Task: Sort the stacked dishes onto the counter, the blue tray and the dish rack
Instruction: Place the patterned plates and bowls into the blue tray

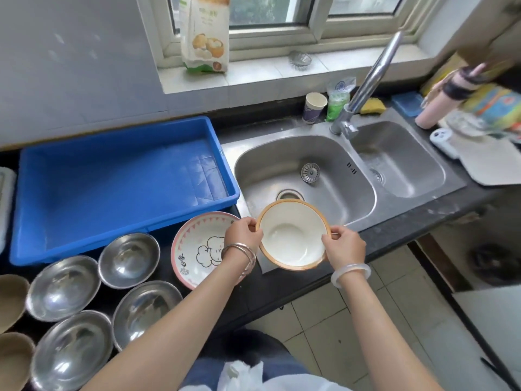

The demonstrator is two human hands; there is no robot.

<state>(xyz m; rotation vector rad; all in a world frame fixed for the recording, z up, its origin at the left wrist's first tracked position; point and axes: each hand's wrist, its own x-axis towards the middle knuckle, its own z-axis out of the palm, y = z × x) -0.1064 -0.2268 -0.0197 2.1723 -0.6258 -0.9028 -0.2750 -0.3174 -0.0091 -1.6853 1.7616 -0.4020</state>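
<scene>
1. Head view, looking down: holding a round white ceramic bowl with an orange-brown rim in the air, tilting its inside toward the camera, over the near edge of a stainless-steel double sink and a black stone counter.
2. Gripping the bowl's left edge with the left hand, with fingers curling over the rim.
3. Clamping the opposite edge with the right hand, setting both hands apart, one at each side of the bowl.
4. Wearing thin silver bangles on the left wrist and a pale milky bangle on the right.
5. Sitting on the counter just left of the held bowl, partly hiding behind the left wrist: a pink-rimmed white ceramic bowl with a cartoon drawing inside.
6. Lying beyond that, left of the sink: a blue rectangular plastic tray.
7. Standing mouths-up in a cluster in front of the tray: four shiny round steel bowls.
8. Peeking in at the left edge beside them: two brown bowls, cut off by the frame.
9. Rising behind the sink, leaning above the divider between the basins: a chrome tap.
10. Resting in the left basin, beside the open drain: a round metal strainer.
11. Standing at the back of the counter near the tap's base: a paper cup; lying close by, a yellow sponge.
12. Leaning on the tiled windowsill above: a printed paper bag picturing buns.
</scene>
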